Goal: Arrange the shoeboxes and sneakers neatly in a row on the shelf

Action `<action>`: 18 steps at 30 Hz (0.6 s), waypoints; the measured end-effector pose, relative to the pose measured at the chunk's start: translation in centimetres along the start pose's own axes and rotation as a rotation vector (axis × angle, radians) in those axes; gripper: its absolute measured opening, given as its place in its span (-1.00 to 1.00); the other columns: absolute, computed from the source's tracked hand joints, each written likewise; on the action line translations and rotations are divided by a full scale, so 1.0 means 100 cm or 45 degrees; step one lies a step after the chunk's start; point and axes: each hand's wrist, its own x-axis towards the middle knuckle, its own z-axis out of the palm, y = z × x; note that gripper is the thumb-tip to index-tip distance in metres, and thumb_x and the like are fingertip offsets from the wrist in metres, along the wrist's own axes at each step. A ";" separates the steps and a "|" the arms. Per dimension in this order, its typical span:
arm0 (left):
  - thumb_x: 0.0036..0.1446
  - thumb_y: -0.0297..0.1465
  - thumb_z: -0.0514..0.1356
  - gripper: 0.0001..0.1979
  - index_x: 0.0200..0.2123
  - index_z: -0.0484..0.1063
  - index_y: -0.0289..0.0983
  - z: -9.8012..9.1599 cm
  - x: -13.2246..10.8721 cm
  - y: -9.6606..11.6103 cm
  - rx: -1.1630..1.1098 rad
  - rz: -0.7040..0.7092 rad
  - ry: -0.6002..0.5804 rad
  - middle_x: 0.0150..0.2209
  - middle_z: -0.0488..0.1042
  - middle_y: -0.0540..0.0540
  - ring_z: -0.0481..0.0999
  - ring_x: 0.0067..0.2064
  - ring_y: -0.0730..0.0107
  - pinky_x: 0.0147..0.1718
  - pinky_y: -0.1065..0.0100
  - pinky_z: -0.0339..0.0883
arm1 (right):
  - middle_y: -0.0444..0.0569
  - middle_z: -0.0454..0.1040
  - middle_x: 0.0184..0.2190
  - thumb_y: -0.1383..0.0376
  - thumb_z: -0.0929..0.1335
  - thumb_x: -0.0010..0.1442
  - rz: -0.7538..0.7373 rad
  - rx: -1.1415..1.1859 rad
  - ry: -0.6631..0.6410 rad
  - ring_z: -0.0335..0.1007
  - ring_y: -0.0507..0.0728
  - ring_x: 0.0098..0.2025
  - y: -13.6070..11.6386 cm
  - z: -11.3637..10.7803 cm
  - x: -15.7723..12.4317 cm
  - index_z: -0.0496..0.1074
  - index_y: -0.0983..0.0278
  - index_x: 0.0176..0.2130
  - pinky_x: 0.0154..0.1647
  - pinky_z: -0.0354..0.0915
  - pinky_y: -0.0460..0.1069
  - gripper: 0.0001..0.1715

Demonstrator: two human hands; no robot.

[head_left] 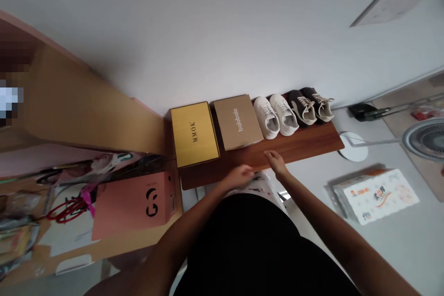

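Observation:
Both my hands reach down to the front edge of a low brown wooden shelf point(305, 141). My left hand point(240, 176) is curled, fingers bent, at something white with dark marks point(261, 184) just under the shelf edge. My right hand point(276, 162) rests at the shelf edge, fingers bent downward toward the same white thing. What the fingers grip is hidden. On the shelf stand a yellow shoe box point(194, 134), a tan shoe box point(237, 121), a pair of white sneakers point(275, 115) and a pair of dark sneakers point(311, 104).
A pink box point(133, 203) lies on a cluttered desk at the left. A pack of tissue rolls point(376, 195) lies on the floor at the right, near a fan point(426, 138) and its round white base point(354, 145). White wall stands behind the shelf.

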 end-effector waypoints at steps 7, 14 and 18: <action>0.25 -0.23 0.23 -0.82 -0.23 0.37 -0.20 -0.089 0.010 -0.044 -1.508 -0.533 0.893 -0.30 0.45 -0.06 0.52 -0.25 0.45 -0.17 0.34 0.43 | -0.03 0.49 -0.36 -0.07 0.33 0.22 0.848 0.891 0.136 0.51 0.12 -0.27 0.036 0.062 0.057 0.38 0.20 -0.28 -0.25 0.46 0.01 -0.61; 0.14 -0.29 0.29 -0.71 -0.10 0.30 -0.13 -0.090 -0.020 -0.028 -1.103 -0.011 1.364 -0.08 0.46 -0.05 0.51 -0.09 0.33 -0.12 0.27 0.42 | -0.11 0.46 -0.26 -0.09 0.47 0.02 0.376 0.912 0.601 0.44 0.06 -0.21 0.004 0.071 0.062 0.32 0.21 -0.17 -0.18 0.42 -0.06 -0.44; 0.03 -0.24 0.38 -0.70 -0.22 0.41 -0.19 -0.090 -0.045 -0.050 -0.030 0.233 1.402 -0.18 0.47 -0.17 0.46 -0.02 0.08 0.01 0.13 0.36 | -0.03 0.39 -0.11 0.00 0.62 -0.22 -0.152 0.323 0.719 0.40 0.13 -0.08 -0.006 0.063 0.033 0.20 0.22 -0.02 -0.04 0.40 0.03 -0.07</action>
